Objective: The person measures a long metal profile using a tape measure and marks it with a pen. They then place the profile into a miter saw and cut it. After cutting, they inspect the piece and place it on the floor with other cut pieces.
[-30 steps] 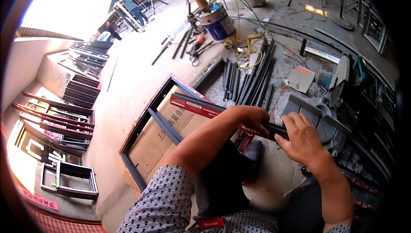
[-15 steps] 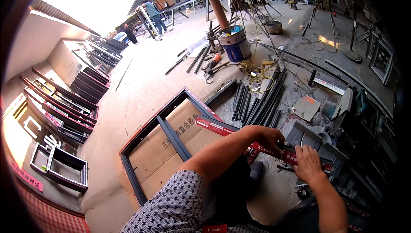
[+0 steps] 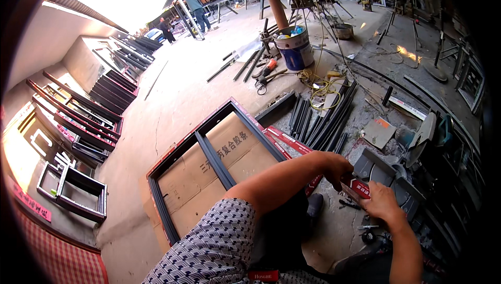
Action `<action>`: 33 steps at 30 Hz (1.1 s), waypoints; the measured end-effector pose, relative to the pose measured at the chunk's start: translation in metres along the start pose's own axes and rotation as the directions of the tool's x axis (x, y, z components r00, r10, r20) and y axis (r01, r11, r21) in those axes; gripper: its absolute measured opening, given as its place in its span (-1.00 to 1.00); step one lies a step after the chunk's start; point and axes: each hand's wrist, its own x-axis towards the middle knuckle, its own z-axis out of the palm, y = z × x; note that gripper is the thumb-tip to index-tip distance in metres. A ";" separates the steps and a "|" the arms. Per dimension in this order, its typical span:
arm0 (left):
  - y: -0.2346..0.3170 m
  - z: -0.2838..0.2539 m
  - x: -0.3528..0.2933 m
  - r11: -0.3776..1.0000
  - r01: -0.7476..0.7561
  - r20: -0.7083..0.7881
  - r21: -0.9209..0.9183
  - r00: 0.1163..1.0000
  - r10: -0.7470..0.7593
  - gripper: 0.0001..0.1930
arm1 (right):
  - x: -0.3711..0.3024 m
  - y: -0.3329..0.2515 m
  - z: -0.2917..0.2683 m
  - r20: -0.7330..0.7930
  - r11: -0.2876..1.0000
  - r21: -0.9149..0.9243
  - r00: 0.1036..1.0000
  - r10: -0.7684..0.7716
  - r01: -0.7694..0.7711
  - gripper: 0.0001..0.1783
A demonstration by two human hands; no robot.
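Now both hands, left hand (image 3: 336, 166) and right hand (image 3: 380, 203), clamped together on red-wrapped metal bar (image 3: 292, 143), forearms outstretched.

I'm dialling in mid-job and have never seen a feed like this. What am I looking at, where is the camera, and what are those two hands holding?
There is no machine here: this is a person working with bare hands, filmed by a wide fisheye camera on their head looking down, so straight edges curve near the rim. The forearms enter from the bottom.

The left hand and the right hand both grip a long red-wrapped metal bar, which runs up and left from them.

On the concrete floor lies a dark rectangular metal frame over flattened brown cardboard. Beyond it are a bundle of dark metal bars, a blue and white bucket and a tangled yellow cable. A grey chop saw stands to the right. Finished frames are stacked at left, and other people stand far off.
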 end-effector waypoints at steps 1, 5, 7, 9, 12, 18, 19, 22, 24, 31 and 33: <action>-0.001 0.001 0.001 1.000 0.013 -0.001 0.021 1.000 -0.013 -0.48 | 0.000 -0.001 -0.001 0.007 1.000 0.002 1.000 0.002 -0.002 -0.48; -0.001 0.001 0.005 1.000 0.002 0.001 0.027 1.000 -0.002 -0.52 | -0.002 -0.001 -0.005 0.023 1.000 0.002 1.000 0.016 -0.016 -0.49; -0.001 0.002 0.005 1.000 -0.002 0.026 0.026 1.000 0.001 -0.54 | -0.003 -0.003 -0.004 0.033 1.000 0.010 0.999 0.020 -0.020 -0.49; -0.001 0.003 0.005 1.000 -0.002 0.048 0.022 0.999 0.001 -0.56 | -0.004 -0.006 -0.005 0.040 0.999 0.024 0.999 0.027 -0.028 -0.49; -0.002 0.005 0.006 1.000 0.006 0.073 0.013 0.997 -0.007 -0.57 | -0.007 -0.010 -0.006 0.030 0.999 0.041 0.999 0.022 -0.023 -0.50; -0.006 0.008 0.007 1.000 0.008 0.098 -0.005 0.995 -0.008 -0.59 | -0.012 -0.015 -0.007 -0.003 1.000 0.016 1.000 0.001 -0.001 -0.50; -0.008 0.009 0.008 1.000 0.010 0.104 -0.007 0.995 -0.009 -0.59 | -0.013 -0.015 -0.005 -0.019 1.000 0.003 1.000 -0.011 0.011 -0.50; -0.015 0.013 0.010 1.000 0.015 0.117 -0.025 0.993 -0.012 -0.58 | -0.015 -0.013 -0.002 -0.064 0.998 -0.034 0.997 -0.049 0.047 -0.51; -0.015 0.012 0.011 1.000 0.007 0.117 -0.021 0.993 -0.005 -0.58 | -0.016 -0.012 -0.001 -0.094 0.996 -0.054 0.993 -0.070 0.066 -0.52; -0.018 0.013 0.011 1.000 -0.015 0.103 0.000 0.995 0.014 -0.58 | -0.017 -0.011 0.004 -0.138 0.991 -0.110 0.986 -0.091 0.076 -0.56; -0.018 0.012 0.011 1.000 -0.011 0.111 -0.011 0.994 0.012 -0.58 | -0.017 -0.011 0.004 -0.130 0.990 -0.118 0.988 -0.087 0.071 -0.57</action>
